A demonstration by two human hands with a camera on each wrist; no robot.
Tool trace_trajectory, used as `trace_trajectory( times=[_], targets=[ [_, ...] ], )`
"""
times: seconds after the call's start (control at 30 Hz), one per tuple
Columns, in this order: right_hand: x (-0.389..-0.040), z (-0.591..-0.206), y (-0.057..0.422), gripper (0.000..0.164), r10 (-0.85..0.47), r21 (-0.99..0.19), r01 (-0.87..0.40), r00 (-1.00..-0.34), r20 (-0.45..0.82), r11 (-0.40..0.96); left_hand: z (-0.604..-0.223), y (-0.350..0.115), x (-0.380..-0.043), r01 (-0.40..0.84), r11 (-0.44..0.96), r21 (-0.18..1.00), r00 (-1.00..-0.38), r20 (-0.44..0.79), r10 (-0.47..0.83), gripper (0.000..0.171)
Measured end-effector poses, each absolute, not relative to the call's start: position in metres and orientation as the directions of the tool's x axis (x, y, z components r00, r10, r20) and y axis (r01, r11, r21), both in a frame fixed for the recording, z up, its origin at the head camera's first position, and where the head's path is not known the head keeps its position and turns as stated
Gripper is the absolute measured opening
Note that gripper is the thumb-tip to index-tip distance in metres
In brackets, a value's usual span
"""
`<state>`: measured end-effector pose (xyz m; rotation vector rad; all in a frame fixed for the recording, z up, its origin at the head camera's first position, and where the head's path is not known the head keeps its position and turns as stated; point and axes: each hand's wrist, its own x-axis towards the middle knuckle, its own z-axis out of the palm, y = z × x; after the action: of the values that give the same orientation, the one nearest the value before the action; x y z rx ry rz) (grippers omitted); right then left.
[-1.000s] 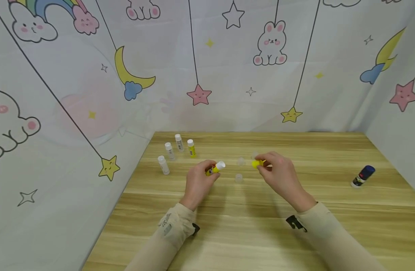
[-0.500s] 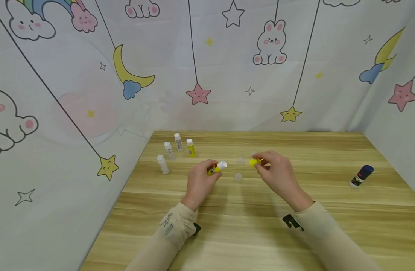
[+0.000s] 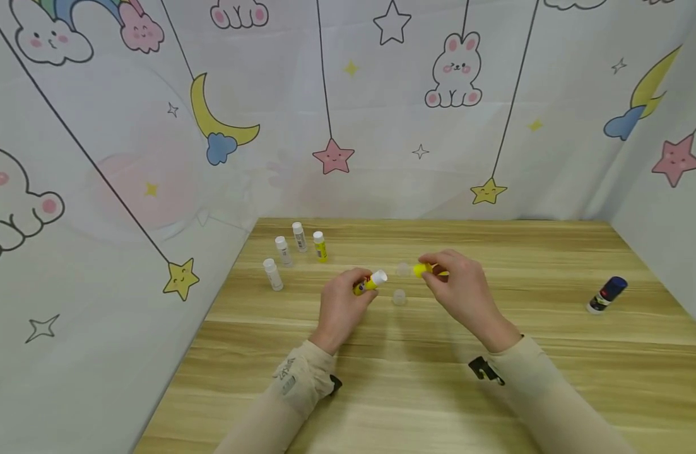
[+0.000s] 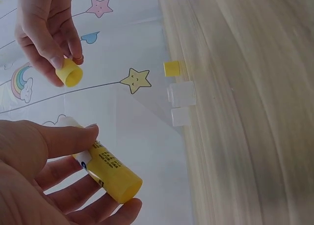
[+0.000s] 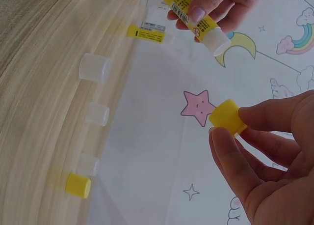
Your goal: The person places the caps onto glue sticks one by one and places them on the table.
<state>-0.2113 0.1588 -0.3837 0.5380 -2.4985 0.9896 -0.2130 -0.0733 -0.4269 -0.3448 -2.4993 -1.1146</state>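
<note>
Left hand [image 3: 341, 302] grips a glue stick [image 4: 112, 172]; right hand [image 3: 464, 287] pinches a yellow cap [image 4: 67, 71] (only the left wrist view shows it hollow).

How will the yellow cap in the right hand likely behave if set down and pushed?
Probably light for its size: the yellow cap shows a hollow open end in the left wrist view. Likely stiff: it looks round despite the right hand's pinch. On its side, it may roll, being cylindrical.
</note>
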Motion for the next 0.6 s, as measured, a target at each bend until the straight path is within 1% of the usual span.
trace_trajectory(
  times=[0.23,0.6],
  targets=[
    [-0.211,-0.3836,0.1558,0.023,-0.211,-0.554,-0.498,-0.84,0.5,0.667,-0.4258,-0.07,-0.2117,0.398,0.658,0.639,-0.882,0.464,0.083,0.029],
    [-0.2117,-0.3826,0.1534,0.023,-0.229,-0.541,-0.517,-0.829,0.511,0.663,-0.4273,-0.0663,-0.2124,0.41,0.669,0.62,-0.874,0.478,0.093,0.03]
  ],
)
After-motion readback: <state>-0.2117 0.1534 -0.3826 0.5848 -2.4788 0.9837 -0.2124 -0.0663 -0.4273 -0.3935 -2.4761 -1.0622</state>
